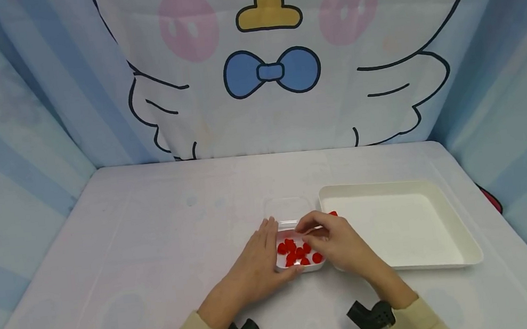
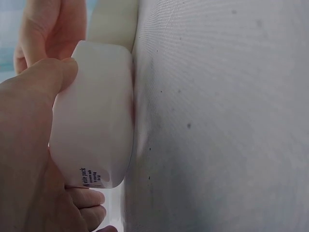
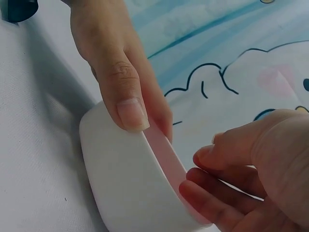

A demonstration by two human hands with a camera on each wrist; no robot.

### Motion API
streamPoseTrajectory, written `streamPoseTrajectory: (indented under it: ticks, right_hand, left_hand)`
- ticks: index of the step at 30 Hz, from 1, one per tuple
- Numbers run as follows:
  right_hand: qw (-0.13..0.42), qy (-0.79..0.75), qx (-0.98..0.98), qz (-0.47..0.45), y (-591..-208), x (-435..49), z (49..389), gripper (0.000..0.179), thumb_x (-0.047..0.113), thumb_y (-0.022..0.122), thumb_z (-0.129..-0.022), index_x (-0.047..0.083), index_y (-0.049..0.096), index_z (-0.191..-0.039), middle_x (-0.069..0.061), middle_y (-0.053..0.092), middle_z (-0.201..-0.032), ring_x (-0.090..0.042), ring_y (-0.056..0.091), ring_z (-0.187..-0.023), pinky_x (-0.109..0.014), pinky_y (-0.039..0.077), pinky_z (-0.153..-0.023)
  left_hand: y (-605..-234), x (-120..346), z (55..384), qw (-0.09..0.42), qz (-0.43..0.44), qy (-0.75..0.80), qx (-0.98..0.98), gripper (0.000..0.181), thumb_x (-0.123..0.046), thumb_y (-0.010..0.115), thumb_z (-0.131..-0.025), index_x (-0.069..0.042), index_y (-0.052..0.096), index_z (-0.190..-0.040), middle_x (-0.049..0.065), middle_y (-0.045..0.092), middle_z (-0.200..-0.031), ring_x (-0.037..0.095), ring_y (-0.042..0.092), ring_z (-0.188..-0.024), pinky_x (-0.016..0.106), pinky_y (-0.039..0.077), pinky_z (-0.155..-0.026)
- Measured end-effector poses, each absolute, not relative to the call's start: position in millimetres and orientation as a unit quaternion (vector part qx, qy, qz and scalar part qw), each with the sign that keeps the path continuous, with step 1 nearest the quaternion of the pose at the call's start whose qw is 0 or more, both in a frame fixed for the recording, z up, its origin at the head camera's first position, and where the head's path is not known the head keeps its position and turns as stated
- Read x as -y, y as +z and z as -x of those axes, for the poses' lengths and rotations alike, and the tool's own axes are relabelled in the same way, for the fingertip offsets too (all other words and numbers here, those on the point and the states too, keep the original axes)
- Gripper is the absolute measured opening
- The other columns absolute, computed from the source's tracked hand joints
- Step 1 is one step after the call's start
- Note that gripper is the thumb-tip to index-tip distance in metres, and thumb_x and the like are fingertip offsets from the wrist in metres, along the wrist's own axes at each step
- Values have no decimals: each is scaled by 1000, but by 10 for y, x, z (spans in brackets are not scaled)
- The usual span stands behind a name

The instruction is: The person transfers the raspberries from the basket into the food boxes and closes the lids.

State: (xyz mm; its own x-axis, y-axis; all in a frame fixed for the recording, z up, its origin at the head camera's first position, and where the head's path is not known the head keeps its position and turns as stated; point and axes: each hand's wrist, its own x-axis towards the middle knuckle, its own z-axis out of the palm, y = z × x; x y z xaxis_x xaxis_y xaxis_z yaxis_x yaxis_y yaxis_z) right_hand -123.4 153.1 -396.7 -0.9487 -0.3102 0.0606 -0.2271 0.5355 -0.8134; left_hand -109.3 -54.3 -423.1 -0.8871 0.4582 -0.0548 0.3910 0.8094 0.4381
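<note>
White and likely light, the box (image 1: pixel 314 268) is steadied on the pale table (image 1: pixel 165 239) by the left hand (image 1: pixel 257 269), fingers straight along its side, thumb on the near rim, a good hold. Red bits (image 1: pixel 300 253) inside may be soft and are best pinched, but whether one is pinched by the bent right hand (image 1: pixel 341 239) cannot be told. Past the tray (image 1: pixel 395 220), blue curtains (image 1: pixel 8 121) are hung on three sides.

Container (image 1: pixel 312 268), white, rounded, dark-lettered on one wall: is sitting upright, left hand (image 1: pixel 254 273) bracing its left side, clear lid (image 1: pixel 288 206) lying open beyond the far rim; red pieces (image 1: pixel 299 253), small: are lying inside, right hand (image 1: pixel 338 240) hovering above; another red piece (image 1: pixel 333 213): is showing by the white tray's (image 1: pixel 395 225) left wall
</note>
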Motion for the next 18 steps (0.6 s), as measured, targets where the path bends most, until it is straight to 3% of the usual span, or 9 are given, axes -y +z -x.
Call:
streamPoseTrajectory:
  ticks: [4,12,18]
  right_hand:
    - [24,-452,-877,161,-3963,-1578,1239,22,5,69,-90,15,67,-110,-1,69,-108,-17,67,-100,-32,58,-91]
    - [-3,-454,-880,143,-3931,-1780,1289,19,6,66,-93,15,66,-109,-1,69,-108,-19,67,-96,-19,57,-82]
    - [-4,-429,-896,116,-3881,-1915,1329,19,9,67,-93,11,66,-112,-6,69,-109,-20,66,-100,-31,59,-87]
  left_hand:
    - [-4238,546,1084,79,-225,213,-948,103,-64,60,-88,-2,15,-157,15,21,-165,31,19,-153,47,26,-123]
    - [-4240,537,1087,82,-225,202,-950,103,-65,58,-88,-2,14,-157,16,21,-165,30,19,-154,46,24,-123]
    - [-4236,525,1089,93,-213,210,-950,103,-63,61,-87,-4,13,-158,13,20,-165,29,18,-154,46,24,-123]
